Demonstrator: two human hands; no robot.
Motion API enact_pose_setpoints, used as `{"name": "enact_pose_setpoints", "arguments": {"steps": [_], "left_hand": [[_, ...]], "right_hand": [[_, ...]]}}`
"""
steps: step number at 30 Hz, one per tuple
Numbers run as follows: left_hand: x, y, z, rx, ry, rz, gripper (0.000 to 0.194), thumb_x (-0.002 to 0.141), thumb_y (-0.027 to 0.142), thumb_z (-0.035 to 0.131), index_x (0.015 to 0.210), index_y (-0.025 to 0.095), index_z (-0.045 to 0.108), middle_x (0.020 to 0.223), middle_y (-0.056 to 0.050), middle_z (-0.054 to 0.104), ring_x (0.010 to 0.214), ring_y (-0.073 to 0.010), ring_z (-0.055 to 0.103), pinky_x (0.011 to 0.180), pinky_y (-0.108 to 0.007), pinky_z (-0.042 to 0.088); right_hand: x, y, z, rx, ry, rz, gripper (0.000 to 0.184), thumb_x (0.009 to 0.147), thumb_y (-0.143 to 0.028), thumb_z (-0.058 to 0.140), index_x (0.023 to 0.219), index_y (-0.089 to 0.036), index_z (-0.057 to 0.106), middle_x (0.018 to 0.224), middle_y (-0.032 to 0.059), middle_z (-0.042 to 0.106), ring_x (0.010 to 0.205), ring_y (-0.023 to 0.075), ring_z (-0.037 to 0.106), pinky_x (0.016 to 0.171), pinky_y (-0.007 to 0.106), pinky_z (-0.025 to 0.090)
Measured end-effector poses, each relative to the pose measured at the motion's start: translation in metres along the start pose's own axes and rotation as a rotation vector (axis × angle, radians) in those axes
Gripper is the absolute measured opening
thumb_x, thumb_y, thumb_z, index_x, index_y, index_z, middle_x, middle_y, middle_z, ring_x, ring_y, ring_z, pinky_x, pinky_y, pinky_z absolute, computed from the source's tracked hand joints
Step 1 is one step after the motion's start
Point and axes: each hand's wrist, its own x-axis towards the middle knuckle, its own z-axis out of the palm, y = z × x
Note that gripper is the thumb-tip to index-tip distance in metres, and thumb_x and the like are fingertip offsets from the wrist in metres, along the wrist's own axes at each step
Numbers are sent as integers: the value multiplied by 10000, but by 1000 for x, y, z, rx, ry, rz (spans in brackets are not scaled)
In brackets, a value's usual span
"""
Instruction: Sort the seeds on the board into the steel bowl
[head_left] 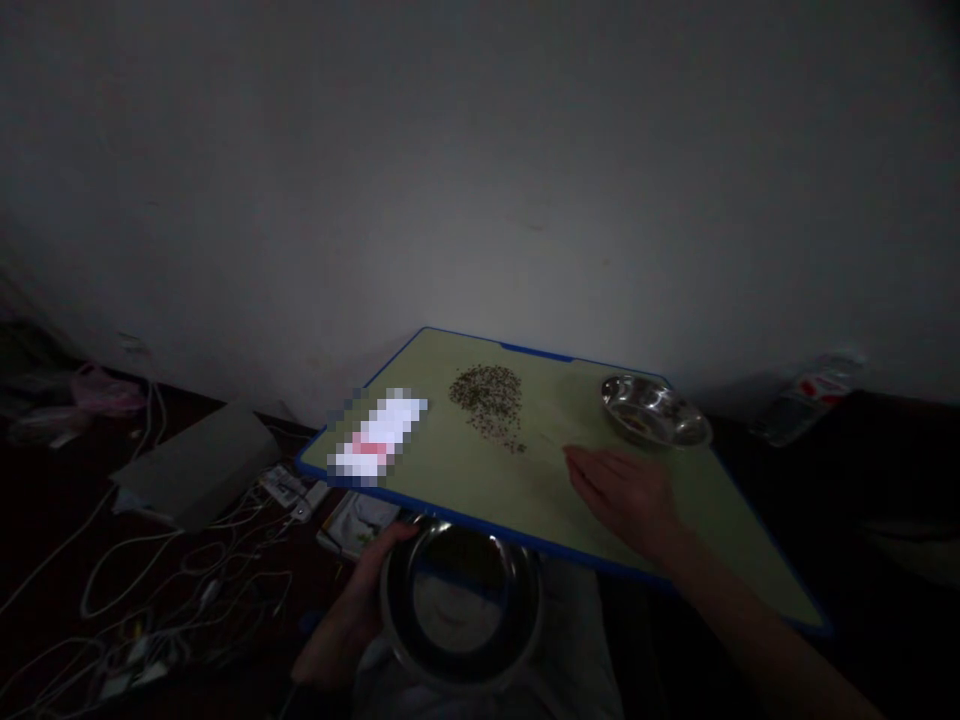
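Observation:
My left hand [367, 590] grips the rim of a round metal bowl [461, 672] at its left side. The bowl is just below the near edge of the small table [480, 490], its shiny inside facing up. My right hand [622, 495] is over the right half of the tabletop, fingers stretched out leftward and close together, with nothing visible in them. To the left of its fingertips lies a scattered patch of small dark and pale seed-like grains [487, 395], thinning toward the near side. A second metal bowl [656, 412] stands just beyond my right hand, its contents hard to make out.
A lit, pixelated phone-like screen [382, 437] lies at the table's left. On the dark floor are tangled white cables [202, 590], a grey box-like object [199, 465] and a pink plastic bag [105, 390]. Right of the table lies a clear bottle [806, 400]. A wall [480, 180] stands behind.

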Motion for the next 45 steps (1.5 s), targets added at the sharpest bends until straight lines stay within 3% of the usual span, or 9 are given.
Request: {"name": "enact_pose_setpoints", "arguments": {"steps": [3,7,12,20,30,35,40,45], "left_hand": [[1,-1,0,17,1,8,95,641,235,585,638,162,647,561,-5,684,507,-155,589,582,-262,418],[0,0,-1,22,9,14,96,635,220,585,611,151,648,547,-5,680,505,-147,586,576,-255,420],[0,-1,-2,5,-19,77,87,649,203,586,618,151,648,556,9,680,539,-132,589,581,-233,421],[2,-2,-3,15,-13,45,105,651,203,582,596,142,648,517,2,670,490,-130,578,544,-235,421],[0,-1,-2,36,-5,66,88,626,201,591,596,143,651,533,3,679,518,-132,595,558,-229,426],[5,-1,-4,42,0,-6,126,634,244,585,602,136,640,552,-20,685,531,-154,601,573,-258,431],[6,-2,-4,17,-39,-17,119,641,232,582,601,133,636,535,-17,680,508,-148,595,546,-250,422],[3,-3,-2,12,-7,-5,119,641,230,580,622,130,641,560,-23,691,532,-159,606,572,-260,429]], "right_hand": [[-18,-19,-6,34,-10,-145,242,808,-169,466,1013,-165,595,933,62,654,810,112,592,774,240,462],[-26,-30,-1,15,-86,-229,300,801,-118,464,1084,-161,556,964,68,639,842,125,580,760,261,475],[-24,-23,6,-53,-140,-239,318,802,-106,448,1103,-134,543,959,88,634,823,149,567,714,283,482],[-24,-7,8,-121,-206,-232,363,798,-95,436,1151,-142,504,1043,67,608,843,152,551,693,272,472],[-1,20,23,-64,-314,-33,293,842,-200,383,1067,-213,570,957,35,650,779,156,584,702,275,445],[22,37,33,-53,-375,123,302,848,-280,364,994,-206,618,924,46,659,761,164,594,684,263,424],[30,44,39,-75,-330,251,322,847,-321,349,975,-226,629,852,54,671,713,196,602,610,272,399],[23,33,32,-36,-211,302,315,833,-313,374,951,-204,645,828,57,674,711,193,607,616,265,396]]}}
